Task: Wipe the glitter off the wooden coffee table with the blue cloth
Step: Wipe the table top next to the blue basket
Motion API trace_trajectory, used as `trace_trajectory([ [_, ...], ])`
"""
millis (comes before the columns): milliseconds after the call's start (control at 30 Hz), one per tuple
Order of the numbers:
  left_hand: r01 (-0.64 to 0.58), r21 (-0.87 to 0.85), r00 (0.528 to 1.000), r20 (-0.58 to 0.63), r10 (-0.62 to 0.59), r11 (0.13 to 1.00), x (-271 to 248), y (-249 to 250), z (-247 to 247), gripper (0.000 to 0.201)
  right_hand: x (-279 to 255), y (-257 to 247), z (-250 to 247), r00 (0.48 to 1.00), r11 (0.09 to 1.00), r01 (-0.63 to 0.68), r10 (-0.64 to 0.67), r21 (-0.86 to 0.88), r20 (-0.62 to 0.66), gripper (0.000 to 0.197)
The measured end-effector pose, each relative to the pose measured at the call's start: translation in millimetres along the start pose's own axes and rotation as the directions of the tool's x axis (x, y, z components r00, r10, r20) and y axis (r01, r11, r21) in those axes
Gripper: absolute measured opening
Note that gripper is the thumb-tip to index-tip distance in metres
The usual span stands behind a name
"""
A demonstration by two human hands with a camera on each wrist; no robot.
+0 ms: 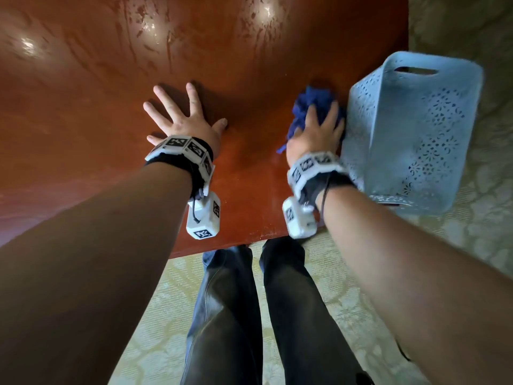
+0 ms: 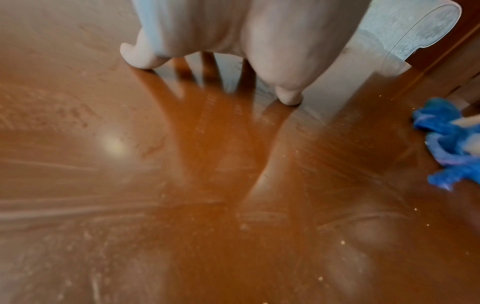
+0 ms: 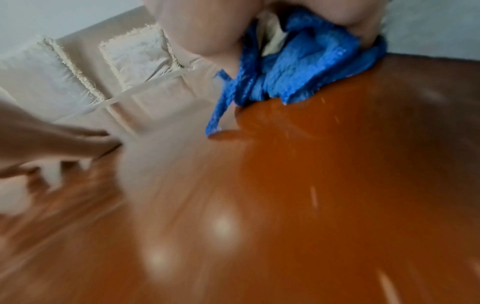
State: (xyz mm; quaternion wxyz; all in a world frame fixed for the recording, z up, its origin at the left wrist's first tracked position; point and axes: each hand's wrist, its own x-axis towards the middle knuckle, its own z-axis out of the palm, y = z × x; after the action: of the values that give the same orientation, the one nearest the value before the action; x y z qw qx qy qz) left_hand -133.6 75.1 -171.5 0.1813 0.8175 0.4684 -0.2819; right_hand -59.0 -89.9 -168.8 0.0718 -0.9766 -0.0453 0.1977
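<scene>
The glossy reddish wooden bench (image 1: 83,107) fills most of the head view, its far part streaked with dull smears and lamp reflections. A pale patterned carpet (image 1: 458,245) lies beyond its right and near edges. A light blue perforated basket (image 1: 410,129), tipped so its handle slot faces up, sits against the right edge of the bench, partly over the carpet. The person's dark trouser legs (image 1: 227,315) stand at the near edge. The left hand (image 1: 183,118) lies flat on the bench with its fingers spread wide, holding nothing. The right hand (image 1: 316,132) grips the bunched blue cloth (image 1: 311,104) and presses it on the bench just beside the basket; whether cloth and basket touch I cannot tell. Pale specks of glitter (image 2: 342,242) dot the bench near the left hand, and a few blurred flecks show in front of the cloth in the right wrist view.
</scene>
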Motion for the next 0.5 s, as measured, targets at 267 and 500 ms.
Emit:
trace_trajectory([
  [267,-0.019,0.015,0.999,0.029,0.018,1.0,-4.2,-0.6,-4.9,0.083,-54.5,23.8,17.7,0.925,0.925,0.379,-0.379,-0.005,0.019,0.058],
  [500,-0.11,0.054,0.993,0.041,0.108,0.992,-9.4,-16.4,-3.3,0.079,-49.1,29.2,14.5,0.97,0.97,0.242,-0.24,-0.033,0.04,0.054],
])
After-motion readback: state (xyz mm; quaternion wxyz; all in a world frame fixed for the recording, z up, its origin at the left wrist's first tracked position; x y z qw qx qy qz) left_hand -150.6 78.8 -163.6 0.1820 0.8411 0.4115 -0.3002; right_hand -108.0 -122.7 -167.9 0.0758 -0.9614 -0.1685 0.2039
